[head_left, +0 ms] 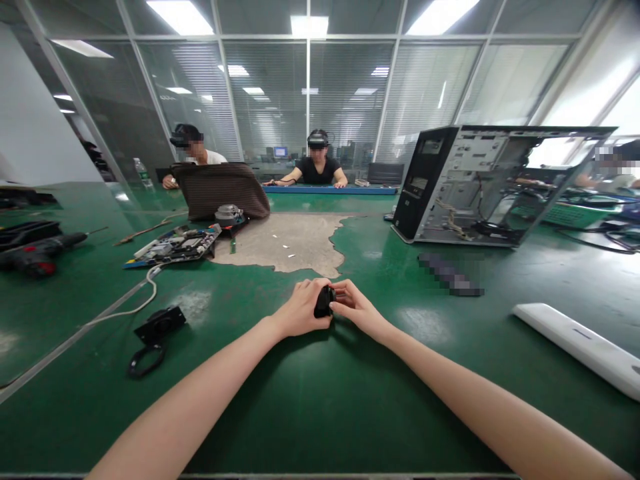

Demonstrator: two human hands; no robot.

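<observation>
Holding black part (324, 304) with both hands, mid-front over the green desk (320, 407); whether it touches, cannot tell. Left hand (306, 308) wraps one side, grip closed on it, presumably for steadiness. Right hand (356, 308) pinches the opposite edge, grip narrow, seemingly for finer control. Black plate (160, 325) lies leftward, apparently leaving working room.

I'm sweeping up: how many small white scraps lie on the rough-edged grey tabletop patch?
3, all beyond the left hand: farthest scrap, middle scrap, nearest scrap. Others may be hidden.
</observation>
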